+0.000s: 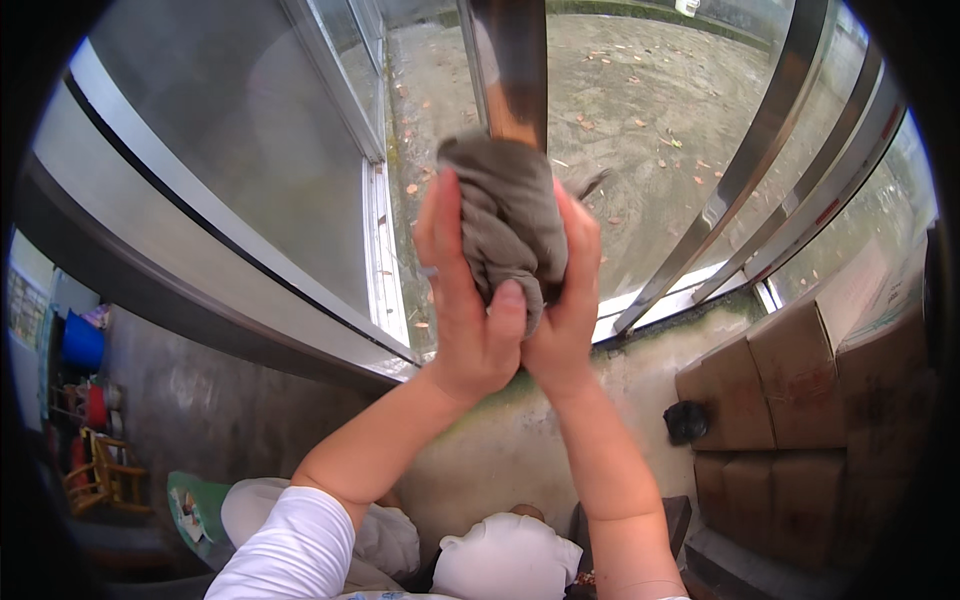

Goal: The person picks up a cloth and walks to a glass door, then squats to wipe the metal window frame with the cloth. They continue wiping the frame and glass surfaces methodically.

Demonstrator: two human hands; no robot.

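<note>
A bunched grey-brown cloth (506,202) is squeezed between my two hands in the middle of the view. My left hand (469,292) grips its left side, with the thumb lying over a lower fold; a ring shows on one finger. My right hand (574,292) wraps the cloth's right side, its thumb hidden. The cloth overlaps the lower part of a shiny metal post (517,67) of the door or window frame; whether it touches the post I cannot tell.
On the left is a glass panel in a metal frame (225,262). Curved metal bars (720,202) stand at the right. Cardboard boxes (795,375) are stacked at the lower right, with a black plastic bag (685,421) beside them. A blue bucket (82,339) and a chair (112,472) are far left.
</note>
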